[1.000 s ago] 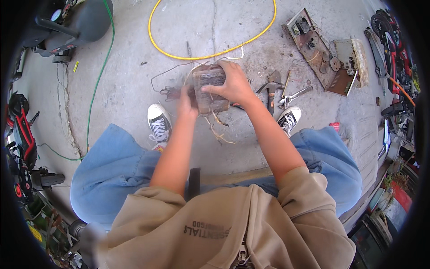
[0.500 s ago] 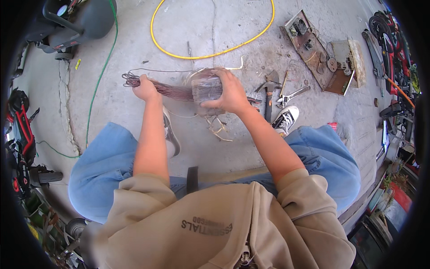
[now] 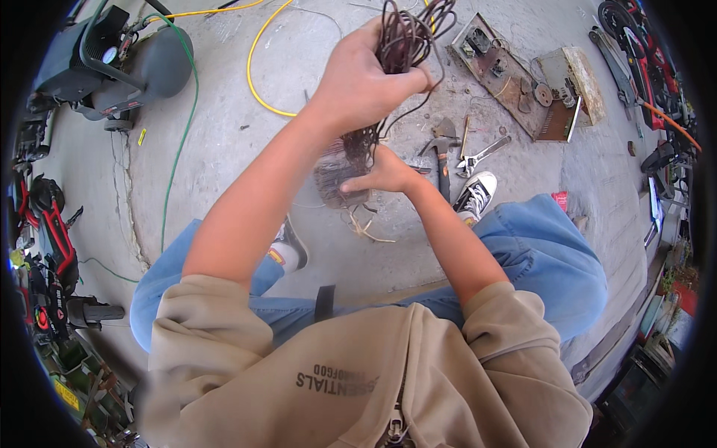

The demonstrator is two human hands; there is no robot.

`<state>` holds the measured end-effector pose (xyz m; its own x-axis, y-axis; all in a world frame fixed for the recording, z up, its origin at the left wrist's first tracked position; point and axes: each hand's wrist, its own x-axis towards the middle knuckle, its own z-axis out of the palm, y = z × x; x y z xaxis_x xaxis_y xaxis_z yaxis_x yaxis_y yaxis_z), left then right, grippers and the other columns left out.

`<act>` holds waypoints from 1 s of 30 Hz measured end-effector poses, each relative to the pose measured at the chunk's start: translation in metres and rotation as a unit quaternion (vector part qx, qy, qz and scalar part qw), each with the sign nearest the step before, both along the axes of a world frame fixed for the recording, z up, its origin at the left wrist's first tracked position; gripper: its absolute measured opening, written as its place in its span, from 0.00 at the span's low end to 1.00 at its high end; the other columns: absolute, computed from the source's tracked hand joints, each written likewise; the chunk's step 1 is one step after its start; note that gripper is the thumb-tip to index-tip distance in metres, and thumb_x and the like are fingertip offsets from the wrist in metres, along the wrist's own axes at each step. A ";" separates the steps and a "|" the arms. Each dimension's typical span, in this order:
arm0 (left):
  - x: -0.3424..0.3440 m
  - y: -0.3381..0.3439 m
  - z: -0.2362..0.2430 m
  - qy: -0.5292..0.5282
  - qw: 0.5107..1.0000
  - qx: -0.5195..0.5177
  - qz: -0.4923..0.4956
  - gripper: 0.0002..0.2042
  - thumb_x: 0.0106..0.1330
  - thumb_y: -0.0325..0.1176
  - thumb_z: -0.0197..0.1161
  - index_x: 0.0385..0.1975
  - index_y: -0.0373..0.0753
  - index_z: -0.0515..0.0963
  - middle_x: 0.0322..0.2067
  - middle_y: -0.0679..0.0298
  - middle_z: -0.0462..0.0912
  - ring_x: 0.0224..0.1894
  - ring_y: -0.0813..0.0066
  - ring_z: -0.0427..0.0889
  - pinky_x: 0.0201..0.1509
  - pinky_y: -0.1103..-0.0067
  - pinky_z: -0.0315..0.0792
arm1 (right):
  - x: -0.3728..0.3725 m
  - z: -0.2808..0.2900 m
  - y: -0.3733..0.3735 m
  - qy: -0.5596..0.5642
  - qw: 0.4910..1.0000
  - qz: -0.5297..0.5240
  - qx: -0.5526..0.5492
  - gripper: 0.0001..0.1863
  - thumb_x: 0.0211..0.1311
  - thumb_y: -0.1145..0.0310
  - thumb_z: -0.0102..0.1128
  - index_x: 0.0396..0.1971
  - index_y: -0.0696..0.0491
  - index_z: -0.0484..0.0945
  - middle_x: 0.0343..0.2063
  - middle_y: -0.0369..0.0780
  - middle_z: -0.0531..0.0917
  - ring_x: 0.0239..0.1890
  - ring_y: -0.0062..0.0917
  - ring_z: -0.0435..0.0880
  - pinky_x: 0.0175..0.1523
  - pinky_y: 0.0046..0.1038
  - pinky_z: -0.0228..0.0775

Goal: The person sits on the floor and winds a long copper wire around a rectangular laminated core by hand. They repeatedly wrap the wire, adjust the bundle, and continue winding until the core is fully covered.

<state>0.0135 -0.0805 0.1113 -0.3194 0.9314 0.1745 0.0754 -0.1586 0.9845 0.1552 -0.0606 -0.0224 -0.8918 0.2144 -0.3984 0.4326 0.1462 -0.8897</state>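
My left hand is raised high and closed around a bundle of dark thin wire that loops out above the fist. The strands run down from the fist to a grey blocky metal part held just above the concrete floor between my feet. My right hand grips that part from its right side. A few pale loose strands lie on the floor just below it.
A hammer and wrenches lie by my right shoe. Scrap metal plates and parts lie beyond. A yellow hose and green hose cross the floor; a dark compressor stands far left.
My left hand has pulled the wire bundle from the left side of the part up high toward the camera. The right hand stays on the part.
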 end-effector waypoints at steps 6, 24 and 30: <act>0.097 0.026 0.006 0.120 0.970 0.004 -0.213 0.15 0.47 0.31 0.66 0.33 0.34 0.72 0.25 0.49 0.80 0.31 0.51 0.81 0.37 0.68 0.74 | 0.047 -0.009 0.008 0.048 0.997 -0.050 -0.035 0.42 0.37 0.55 0.82 0.54 0.57 0.73 0.51 0.42 0.79 0.55 0.29 0.75 0.61 0.32 0.67; -0.033 0.030 -0.168 0.159 0.890 -0.369 -0.216 0.24 0.65 0.50 0.62 0.50 0.35 0.78 0.48 0.60 0.80 0.53 0.72 0.75 0.59 0.75 0.66 | 0.042 -0.029 0.062 0.234 0.653 -0.597 -0.404 0.06 0.58 0.70 0.60 0.29 0.55 0.75 0.25 0.41 0.80 0.32 0.35 0.82 0.47 0.44 0.78; -0.036 -0.018 -0.172 0.054 0.912 -0.373 -0.162 0.14 0.64 0.43 0.65 0.31 0.37 0.84 0.38 0.66 0.84 0.44 0.80 0.77 0.52 0.79 0.70 | 0.047 -0.055 0.074 0.206 0.551 -0.669 -0.455 0.04 0.57 0.69 0.56 0.27 0.52 0.71 0.23 0.39 0.77 0.27 0.33 0.78 0.43 0.42 0.76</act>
